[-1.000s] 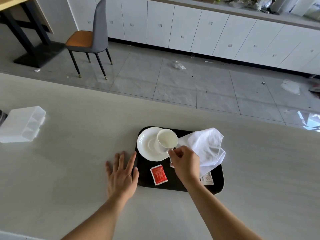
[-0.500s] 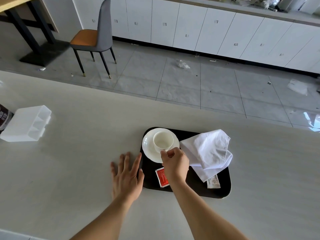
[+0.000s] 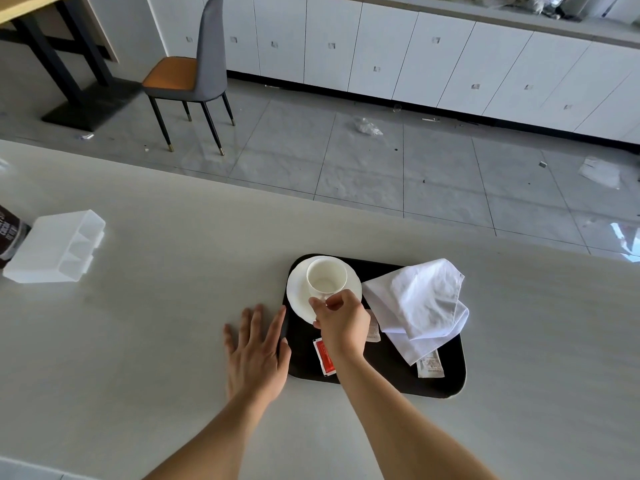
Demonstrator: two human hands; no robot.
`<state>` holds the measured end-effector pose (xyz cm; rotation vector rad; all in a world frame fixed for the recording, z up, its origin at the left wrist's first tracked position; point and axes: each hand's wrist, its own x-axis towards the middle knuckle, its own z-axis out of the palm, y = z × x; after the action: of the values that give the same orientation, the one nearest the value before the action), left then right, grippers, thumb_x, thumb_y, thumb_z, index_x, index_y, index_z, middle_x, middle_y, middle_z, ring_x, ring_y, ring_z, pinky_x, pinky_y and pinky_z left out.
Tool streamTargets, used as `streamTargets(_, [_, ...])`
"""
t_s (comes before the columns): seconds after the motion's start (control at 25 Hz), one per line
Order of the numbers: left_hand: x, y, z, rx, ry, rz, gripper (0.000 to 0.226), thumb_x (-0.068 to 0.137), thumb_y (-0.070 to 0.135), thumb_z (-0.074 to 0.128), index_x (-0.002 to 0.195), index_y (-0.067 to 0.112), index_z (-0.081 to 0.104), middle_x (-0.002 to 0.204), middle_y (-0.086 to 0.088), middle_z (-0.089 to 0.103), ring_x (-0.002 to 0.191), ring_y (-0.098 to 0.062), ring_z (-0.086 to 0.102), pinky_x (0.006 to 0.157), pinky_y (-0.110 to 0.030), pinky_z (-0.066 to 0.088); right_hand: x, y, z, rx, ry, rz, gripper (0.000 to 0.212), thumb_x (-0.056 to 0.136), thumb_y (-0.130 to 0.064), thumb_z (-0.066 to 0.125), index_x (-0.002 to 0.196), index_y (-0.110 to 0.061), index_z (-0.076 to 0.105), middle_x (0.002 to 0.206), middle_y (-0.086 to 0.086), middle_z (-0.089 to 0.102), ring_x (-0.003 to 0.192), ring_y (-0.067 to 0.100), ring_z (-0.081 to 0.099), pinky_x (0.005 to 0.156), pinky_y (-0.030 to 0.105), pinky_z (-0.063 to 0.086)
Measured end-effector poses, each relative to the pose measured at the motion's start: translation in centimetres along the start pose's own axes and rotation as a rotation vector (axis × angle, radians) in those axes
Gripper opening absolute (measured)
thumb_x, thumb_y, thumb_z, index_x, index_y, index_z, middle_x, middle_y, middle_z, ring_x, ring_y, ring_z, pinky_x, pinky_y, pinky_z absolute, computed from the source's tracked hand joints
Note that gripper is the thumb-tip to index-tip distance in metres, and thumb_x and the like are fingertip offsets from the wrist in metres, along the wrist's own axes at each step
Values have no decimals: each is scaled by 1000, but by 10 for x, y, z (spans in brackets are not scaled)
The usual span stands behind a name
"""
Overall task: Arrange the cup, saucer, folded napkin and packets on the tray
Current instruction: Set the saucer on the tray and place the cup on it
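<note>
White porcelain catches the eye first: the cup (image 3: 326,279) stands upright in the middle of the saucer (image 3: 300,292), at the far left corner of the black tray (image 3: 446,379). The person's right hand (image 3: 341,323) reaches in from the near side, its thumb and fingers pinched together at the cup's near side where the handle would be; the handle itself is hidden behind the fingers, so I cannot tell exactly how it is held. To the right of the saucer lies the white napkin (image 3: 419,306), loosely folded and rumpled, one corner touching the saucer's rim and its right edge hanging just past the tray's side. A red packet (image 3: 325,356) lies flat on the tray near its near left edge, partly under the right wrist. A pale packet (image 3: 430,365) pokes out from under the napkin's near corner, and another pale packet (image 3: 373,329) shows just beside the right hand. The left hand (image 3: 256,355) rests flat on the pale countertop (image 3: 156,341), fingers spread, its index finger and thumb against the tray's left edge. Well off to the left sits a clear plastic divided box (image 3: 57,249) on its side, with a dark canister (image 3: 10,237) just beyond it. Past the counter, a grey chair (image 3: 194,74) with an orange seat stands on the tiled floor.
</note>
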<state>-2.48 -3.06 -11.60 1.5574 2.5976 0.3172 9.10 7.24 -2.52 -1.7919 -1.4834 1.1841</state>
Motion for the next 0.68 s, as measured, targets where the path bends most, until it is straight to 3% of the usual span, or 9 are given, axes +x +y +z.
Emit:
streamTargets(0.24, [1, 0, 0, 9, -13, -5, 59, 91, 44, 26, 148, 43, 14, 153, -9, 35, 145, -28, 21, 117, -55, 8, 2, -3, 4, -6, -18, 17, 25, 79, -34, 77, 78, -19, 57, 75, -3, 70, 68, 19, 72, 71, 38, 58])
streamTargets(0.44, [1, -1, 2, 11, -13, -8, 59, 91, 45, 26, 149, 43, 13, 153, -8, 35, 145, -27, 21, 117, -56, 9, 2, -1, 1, 16, -17, 21, 27, 78, -38, 78, 80, -19, 58, 76, -5, 69, 57, 10, 70, 62, 29, 55])
streamTargets(0.68, [2, 1, -7, -6, -34, -11, 60, 90, 51, 28, 148, 39, 20, 155, -4, 32, 146, -24, 18, 119, -53, 8, -3, 14, -20, 50, -36, -4, 26, 82, -46, 70, 77, -23, 59, 76, -4, 70, 65, 12, 72, 69, 36, 59])
